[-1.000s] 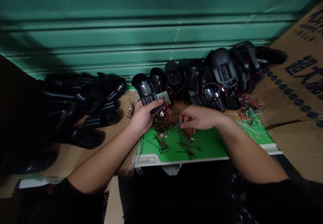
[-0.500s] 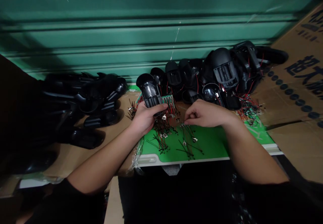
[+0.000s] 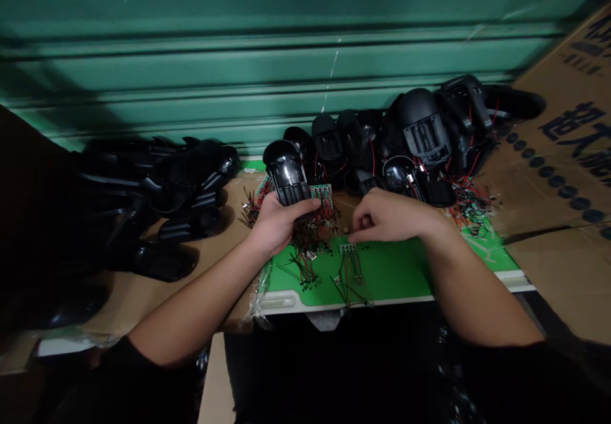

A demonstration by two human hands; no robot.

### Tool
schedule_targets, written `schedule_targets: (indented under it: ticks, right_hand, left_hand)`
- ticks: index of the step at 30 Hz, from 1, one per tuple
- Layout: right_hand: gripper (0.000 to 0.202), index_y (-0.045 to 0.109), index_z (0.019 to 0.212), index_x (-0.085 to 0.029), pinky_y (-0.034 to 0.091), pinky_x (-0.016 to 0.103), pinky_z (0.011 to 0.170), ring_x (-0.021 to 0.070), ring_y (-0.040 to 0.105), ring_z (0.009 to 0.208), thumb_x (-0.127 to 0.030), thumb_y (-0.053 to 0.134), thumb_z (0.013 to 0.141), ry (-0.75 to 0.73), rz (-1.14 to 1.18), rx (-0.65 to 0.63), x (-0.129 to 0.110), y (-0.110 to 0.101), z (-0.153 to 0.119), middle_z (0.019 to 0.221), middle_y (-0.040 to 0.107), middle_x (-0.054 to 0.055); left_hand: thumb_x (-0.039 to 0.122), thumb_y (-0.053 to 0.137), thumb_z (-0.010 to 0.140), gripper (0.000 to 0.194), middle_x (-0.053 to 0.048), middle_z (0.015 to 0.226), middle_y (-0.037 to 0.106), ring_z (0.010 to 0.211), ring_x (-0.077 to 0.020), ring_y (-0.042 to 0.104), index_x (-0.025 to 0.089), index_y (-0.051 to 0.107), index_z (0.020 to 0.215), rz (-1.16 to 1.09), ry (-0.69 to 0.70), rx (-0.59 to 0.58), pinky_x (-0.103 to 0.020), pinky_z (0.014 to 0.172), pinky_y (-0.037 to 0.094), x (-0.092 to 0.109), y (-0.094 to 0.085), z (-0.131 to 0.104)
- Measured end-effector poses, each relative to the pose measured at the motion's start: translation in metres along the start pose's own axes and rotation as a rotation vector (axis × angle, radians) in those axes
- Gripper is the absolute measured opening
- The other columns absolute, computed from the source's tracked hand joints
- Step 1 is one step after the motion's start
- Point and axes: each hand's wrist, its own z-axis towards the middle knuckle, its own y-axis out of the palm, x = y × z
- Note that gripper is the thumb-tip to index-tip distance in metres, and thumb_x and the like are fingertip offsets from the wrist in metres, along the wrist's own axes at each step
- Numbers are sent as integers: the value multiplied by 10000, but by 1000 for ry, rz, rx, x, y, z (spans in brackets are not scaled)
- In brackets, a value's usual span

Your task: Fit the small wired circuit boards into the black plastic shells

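Note:
My left hand (image 3: pixel 279 223) is wrapped around the lower end of a glossy black plastic housing (image 3: pixel 286 168), whose grooved compartments face up. Thumb and fingers of my right hand (image 3: pixel 377 215) are curled together in a pinch; whatever they hold is hidden. Just under those fingertips lies a small circuit board strip (image 3: pixel 347 248) with dark and red wires trailing toward the table's front edge. Beside my left thumb stands a green circuit board panel (image 3: pixel 323 192) with red wires. Below it is a tangled heap of wired parts (image 3: pixel 308 246).
Several black housings (image 3: pixel 424 128) with red wires are piled along the green ribbed wall (image 3: pixel 286 74). More black shells (image 3: pixel 165 185) crowd the cardboard at left. A wire bundle (image 3: pixel 470 201) lies at right, near a printed cardboard box (image 3: pixel 563 150). The green tabletop (image 3: pixel 396 277) has a white edge.
The black housing in my left hand has shifted slightly right. The wired strip now sits a little lower, its wires straighter and closer together. My right hand has barely moved.

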Motion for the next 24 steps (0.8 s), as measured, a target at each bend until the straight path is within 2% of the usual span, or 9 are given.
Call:
schedule_targets:
  ticks: [3,5,7,9,11,15,19,22,24]
  right_hand:
    - [312,756,999,-180,398,268,556,118,561,618,-477,776,906,-56,257,333,-6,3,0,775,697,12]
    - [421,721,1182,-184,413,260,547,115,575,642,-500,777,909,-87,413,463,-11,9,3,940,728,43]
    - [455,719,1236,-189,411,263,544,113,563,621,-514,765,922,-107,463,496,-13,16,8,918,724,38]
    - [396,756,1163,-185,406,268,550,120,547,595,-510,753,937,-116,449,521,-14,22,12,767,681,8]
    - [333,779,1048,-182,407,272,559,127,543,593,-494,760,935,-129,416,582,-14,27,16,704,651,-1]
    - [250,779,947,-195,434,290,615,151,578,679,-445,776,930,-207,257,743,-15,30,17,812,704,36]
    - [225,794,979,-217,477,317,665,181,618,746,-435,775,930,-227,197,799,-18,28,15,871,738,58]
    - [257,783,983,-215,491,303,626,171,618,705,-448,823,883,-178,371,812,-19,24,11,846,738,51]
    - [300,753,971,-205,480,277,553,144,600,609,-466,843,855,-161,617,694,-19,20,5,779,729,32]
  left_hand:
    - [205,989,610,329,-27,800,754,686,-140,680,152,775,855,69,8,-9,-295,690,564,-3,-2,0]
    - [210,989,617,328,-33,803,757,687,-141,679,150,797,876,112,22,-34,-293,688,560,-5,-3,0]
    - [222,982,636,311,-45,825,769,689,-146,683,148,811,885,143,31,-73,-300,693,562,-6,-3,-1]
    - [225,981,640,311,-55,856,785,706,-153,695,149,821,896,149,29,-93,-311,720,571,-6,-3,-2]
    - [214,988,622,327,-48,849,789,709,-150,699,153,824,898,128,14,-81,-307,726,569,-6,-2,-2]
    - [202,993,606,327,-30,804,779,689,-131,687,149,823,881,73,-17,-31,-286,715,557,-5,0,-2]
    - [204,995,610,344,-23,822,779,712,-128,699,156,817,901,-15,-63,5,-290,739,579,-4,1,0]
    - [191,995,606,349,-6,845,763,743,-132,710,159,795,890,-76,-75,75,-305,752,613,-2,0,2]
    - [175,990,606,354,-2,881,753,795,-141,721,155,780,890,-101,-46,117,-325,790,638,0,0,4]
